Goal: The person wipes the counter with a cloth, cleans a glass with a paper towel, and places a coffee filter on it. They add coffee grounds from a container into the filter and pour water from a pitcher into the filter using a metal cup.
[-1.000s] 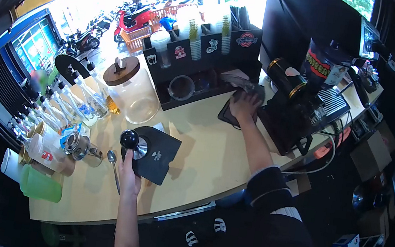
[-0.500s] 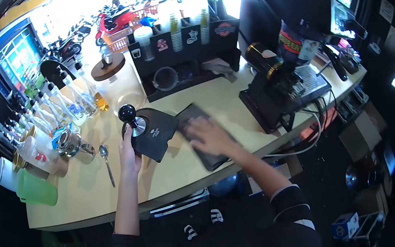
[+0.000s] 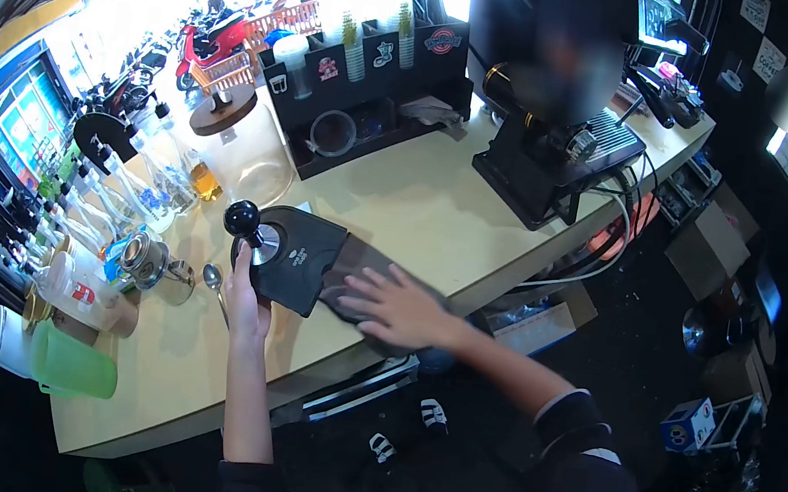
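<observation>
One unreadable white logo [image 3: 299, 255] on black mat [image 3: 306, 282] in left hand [image 3: 245, 302]

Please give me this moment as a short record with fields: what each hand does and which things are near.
Place: pale counter, black grinder at the back
Left hand: touching the near-left edge of the black mat
On mat: tamper with a black knob, standing
Right hand: open, flat on a dark cloth beside the mat
Nearby: spoon left of the mat
</observation>
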A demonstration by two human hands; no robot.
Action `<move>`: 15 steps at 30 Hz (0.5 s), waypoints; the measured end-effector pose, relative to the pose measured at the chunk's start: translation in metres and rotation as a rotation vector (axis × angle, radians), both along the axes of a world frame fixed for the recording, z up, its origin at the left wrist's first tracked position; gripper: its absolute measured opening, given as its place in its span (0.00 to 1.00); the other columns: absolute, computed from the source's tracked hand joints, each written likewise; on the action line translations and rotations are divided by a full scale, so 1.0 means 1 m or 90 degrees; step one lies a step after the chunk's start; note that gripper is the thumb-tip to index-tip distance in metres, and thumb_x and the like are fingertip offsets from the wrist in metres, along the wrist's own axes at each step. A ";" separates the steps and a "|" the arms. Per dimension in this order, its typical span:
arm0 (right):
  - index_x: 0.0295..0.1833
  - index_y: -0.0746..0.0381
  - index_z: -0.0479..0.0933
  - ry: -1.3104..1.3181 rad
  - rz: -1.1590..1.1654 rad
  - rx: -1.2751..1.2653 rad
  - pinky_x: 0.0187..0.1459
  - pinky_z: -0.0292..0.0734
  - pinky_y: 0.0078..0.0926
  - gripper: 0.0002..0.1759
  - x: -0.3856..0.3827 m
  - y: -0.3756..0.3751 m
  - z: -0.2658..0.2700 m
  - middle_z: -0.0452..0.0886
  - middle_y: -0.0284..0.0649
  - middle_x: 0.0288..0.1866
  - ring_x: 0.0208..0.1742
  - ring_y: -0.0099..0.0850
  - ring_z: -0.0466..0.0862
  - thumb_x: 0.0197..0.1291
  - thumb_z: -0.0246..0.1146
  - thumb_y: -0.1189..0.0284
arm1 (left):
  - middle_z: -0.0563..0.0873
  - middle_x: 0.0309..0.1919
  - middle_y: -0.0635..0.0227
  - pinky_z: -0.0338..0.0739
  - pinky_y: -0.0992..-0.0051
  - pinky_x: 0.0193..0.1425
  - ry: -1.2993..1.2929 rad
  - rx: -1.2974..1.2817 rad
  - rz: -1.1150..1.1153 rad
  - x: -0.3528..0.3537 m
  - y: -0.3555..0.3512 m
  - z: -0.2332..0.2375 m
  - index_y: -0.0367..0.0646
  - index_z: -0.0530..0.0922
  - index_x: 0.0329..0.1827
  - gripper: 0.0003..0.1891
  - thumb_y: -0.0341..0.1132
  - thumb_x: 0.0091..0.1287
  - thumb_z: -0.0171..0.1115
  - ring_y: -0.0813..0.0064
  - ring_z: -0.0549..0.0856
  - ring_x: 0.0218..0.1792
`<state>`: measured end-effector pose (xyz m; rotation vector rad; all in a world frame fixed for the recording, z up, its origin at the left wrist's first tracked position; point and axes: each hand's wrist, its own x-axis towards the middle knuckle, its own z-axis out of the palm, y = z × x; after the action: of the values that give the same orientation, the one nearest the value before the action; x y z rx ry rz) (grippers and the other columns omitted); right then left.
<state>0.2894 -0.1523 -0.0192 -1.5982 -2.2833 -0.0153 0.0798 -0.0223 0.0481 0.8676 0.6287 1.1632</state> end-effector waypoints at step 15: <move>0.71 0.45 0.61 -0.025 -0.292 -0.023 0.68 0.43 0.65 0.28 0.069 0.041 -0.001 0.54 0.43 0.76 0.75 0.51 0.53 0.68 0.43 0.50 | 0.81 0.49 0.65 0.79 0.75 0.49 0.014 0.046 0.073 -0.094 -0.032 -0.013 0.37 0.73 0.57 0.18 0.41 0.71 0.55 0.76 0.83 0.47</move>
<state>0.3587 -0.1112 -0.0203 -2.1203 -1.9036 -0.1203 -0.0146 -0.0538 0.0353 0.9156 0.6644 1.2882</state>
